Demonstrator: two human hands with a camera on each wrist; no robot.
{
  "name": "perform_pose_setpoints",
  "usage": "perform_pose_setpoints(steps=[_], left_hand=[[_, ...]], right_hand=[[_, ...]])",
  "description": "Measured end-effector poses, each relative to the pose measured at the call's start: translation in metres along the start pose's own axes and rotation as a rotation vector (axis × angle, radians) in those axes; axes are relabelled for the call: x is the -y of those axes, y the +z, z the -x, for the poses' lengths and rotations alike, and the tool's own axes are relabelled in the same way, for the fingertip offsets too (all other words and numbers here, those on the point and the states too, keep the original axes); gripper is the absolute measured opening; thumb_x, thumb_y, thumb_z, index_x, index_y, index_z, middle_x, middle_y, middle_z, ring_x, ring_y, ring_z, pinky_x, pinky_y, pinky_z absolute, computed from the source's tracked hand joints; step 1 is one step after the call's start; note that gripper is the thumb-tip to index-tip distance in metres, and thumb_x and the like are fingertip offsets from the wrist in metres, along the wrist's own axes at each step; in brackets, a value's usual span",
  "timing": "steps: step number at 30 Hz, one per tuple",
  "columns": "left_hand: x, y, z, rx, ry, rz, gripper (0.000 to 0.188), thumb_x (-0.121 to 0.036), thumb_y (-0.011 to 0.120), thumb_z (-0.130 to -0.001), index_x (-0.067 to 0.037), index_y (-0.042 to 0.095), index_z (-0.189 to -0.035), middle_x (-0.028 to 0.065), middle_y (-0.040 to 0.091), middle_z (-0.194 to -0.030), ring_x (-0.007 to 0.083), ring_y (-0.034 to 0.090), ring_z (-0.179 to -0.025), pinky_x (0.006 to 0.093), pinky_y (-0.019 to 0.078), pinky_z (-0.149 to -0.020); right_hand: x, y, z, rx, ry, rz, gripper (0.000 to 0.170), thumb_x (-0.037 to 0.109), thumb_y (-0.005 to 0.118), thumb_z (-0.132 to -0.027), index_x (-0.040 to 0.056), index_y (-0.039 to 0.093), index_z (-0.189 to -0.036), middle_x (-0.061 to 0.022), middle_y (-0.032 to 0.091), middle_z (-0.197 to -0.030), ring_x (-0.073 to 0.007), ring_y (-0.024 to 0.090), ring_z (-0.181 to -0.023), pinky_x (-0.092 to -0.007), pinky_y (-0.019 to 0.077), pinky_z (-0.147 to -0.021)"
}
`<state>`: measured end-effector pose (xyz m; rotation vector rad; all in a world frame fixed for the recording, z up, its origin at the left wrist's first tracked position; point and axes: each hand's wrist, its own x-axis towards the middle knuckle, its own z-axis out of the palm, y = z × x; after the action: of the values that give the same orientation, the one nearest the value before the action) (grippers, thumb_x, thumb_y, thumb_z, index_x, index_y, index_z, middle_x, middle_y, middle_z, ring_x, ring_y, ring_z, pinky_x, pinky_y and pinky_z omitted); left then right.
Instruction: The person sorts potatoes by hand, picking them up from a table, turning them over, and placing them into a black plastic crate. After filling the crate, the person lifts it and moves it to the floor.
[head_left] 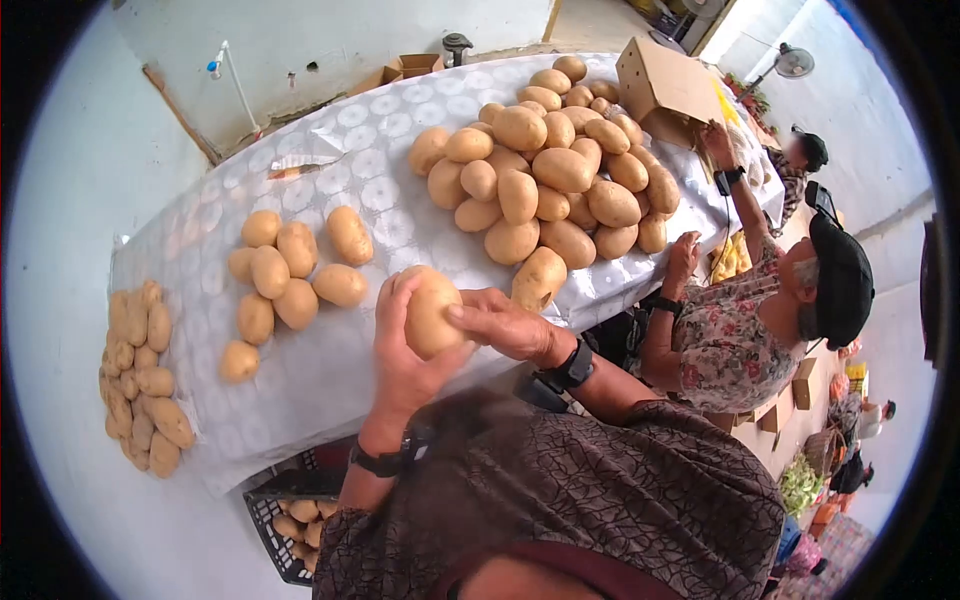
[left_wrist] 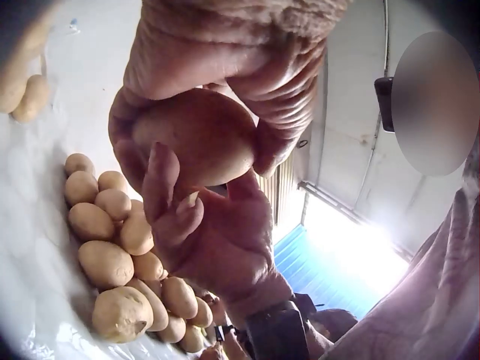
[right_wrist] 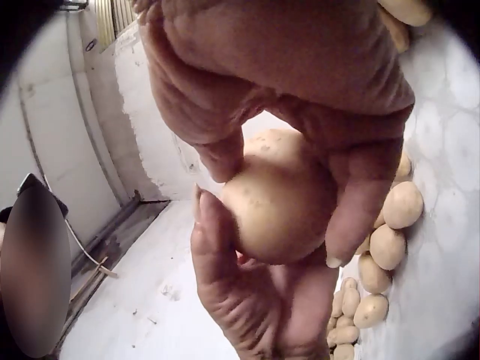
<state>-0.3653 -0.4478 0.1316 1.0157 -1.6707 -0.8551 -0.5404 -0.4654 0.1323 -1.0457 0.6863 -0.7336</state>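
A large pale-yellow potato [head_left: 432, 312] is held between both hands, above the front edge of the cloth-covered table [head_left: 380, 225]. My left hand [head_left: 398, 368] grips it from the left and below, fingers curled round its side. From the right, my right hand [head_left: 508, 325] holds it with the thumb across its face. In the right wrist view the potato [right_wrist: 277, 199] shows smooth skin with a few small marks at its top. Just beyond the right hand lies a potato with a dark mark [head_left: 540, 278], at the front of a big potato heap [head_left: 560, 165].
To the left lie a small group of potatoes [head_left: 270, 270] and another pile [head_left: 140, 380] at the table's end. A black crate [head_left: 285, 545] with potatoes stands below. At right, another person [head_left: 740, 330] reaches toward a cardboard box [head_left: 668, 85].
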Motion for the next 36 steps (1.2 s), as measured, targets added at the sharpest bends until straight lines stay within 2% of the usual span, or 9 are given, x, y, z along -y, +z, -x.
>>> perform_pose_setpoints(steps=[6,13,21,28,31,34,36], left_hand=[[0.014,-0.01,-0.011,0.082,-0.003,0.128,0.08,-0.018,0.081,-0.065,-0.003,0.041,-0.133,0.0182,0.042,-0.133,0.0322,0.044,-0.123,0.041,0.0371,-0.103],[0.023,-0.016,-0.02,0.158,0.044,0.141,0.078,-0.014,0.079,-0.066,-0.003,0.041,-0.132,0.0163,0.044,-0.131,0.031,0.046,-0.121,0.0398,0.0388,-0.102],[0.033,-0.007,-0.021,0.216,-0.051,0.169,0.075,-0.013,0.078,-0.066,-0.002,0.042,-0.131,0.0159,0.046,-0.129,0.0304,0.048,-0.119,0.0389,0.0405,-0.1],[0.036,0.004,-0.019,0.218,0.002,0.181,0.074,-0.013,0.078,-0.066,-0.002,0.042,-0.131,0.0162,0.047,-0.128,0.0306,0.048,-0.118,0.0394,0.0408,-0.1],[0.035,0.009,-0.014,0.222,-0.039,0.22,0.074,-0.014,0.078,-0.067,-0.002,0.042,-0.131,0.0162,0.047,-0.129,0.0305,0.048,-0.119,0.0391,0.0407,-0.1],[0.032,0.011,-0.013,0.251,-0.103,0.196,0.08,-0.02,0.077,-0.069,0.0,0.039,-0.136,0.0162,0.048,-0.131,0.0263,0.049,-0.119,0.0377,0.0411,-0.101],[0.033,0.014,-0.012,0.231,-0.078,0.228,0.075,-0.013,0.078,-0.067,-0.001,0.042,-0.132,0.0164,0.047,-0.129,0.0298,0.048,-0.118,0.0387,0.0407,-0.101]], right_hand=[[-0.002,0.005,-0.004,-0.091,0.021,0.077,0.066,0.053,0.052,-0.093,-0.007,0.053,-0.119,-0.0114,0.064,-0.097,-0.0148,0.066,-0.072,-0.0246,0.0575,-0.062],[-0.009,0.009,-0.008,-0.172,-0.01,0.051,0.065,0.053,0.052,-0.093,-0.0068,0.054,-0.118,-0.0112,0.064,-0.097,-0.0149,0.065,-0.075,-0.0245,0.057,-0.059],[-0.01,0.003,0.001,-0.22,0.06,0.062,0.066,0.054,0.052,-0.093,-0.0073,0.055,-0.117,-0.0111,0.064,-0.097,-0.0159,0.065,-0.077,-0.0257,0.0577,-0.06],[-0.011,0.003,0.011,-0.279,0.116,0.049,0.064,0.053,0.053,-0.093,-0.0067,0.056,-0.117,-0.0114,0.065,-0.097,-0.016,0.066,-0.077,-0.0263,0.0578,-0.061],[-0.012,0.002,0.016,-0.279,0.103,0.021,0.064,0.053,0.054,-0.093,-0.0063,0.056,-0.116,-0.0111,0.065,-0.096,-0.0157,0.066,-0.077,-0.0258,0.0576,-0.061],[-0.011,-0.002,0.019,-0.26,0.137,0.068,0.063,0.053,0.053,-0.093,-0.0062,0.056,-0.115,-0.0112,0.065,-0.095,-0.0154,0.066,-0.077,-0.0253,0.0574,-0.06],[-0.012,-0.002,0.021,-0.262,0.096,0.041,0.063,0.053,0.053,-0.093,-0.0061,0.057,-0.114,-0.0108,0.065,-0.093,-0.0151,0.066,-0.076,-0.0249,0.0573,-0.06]])
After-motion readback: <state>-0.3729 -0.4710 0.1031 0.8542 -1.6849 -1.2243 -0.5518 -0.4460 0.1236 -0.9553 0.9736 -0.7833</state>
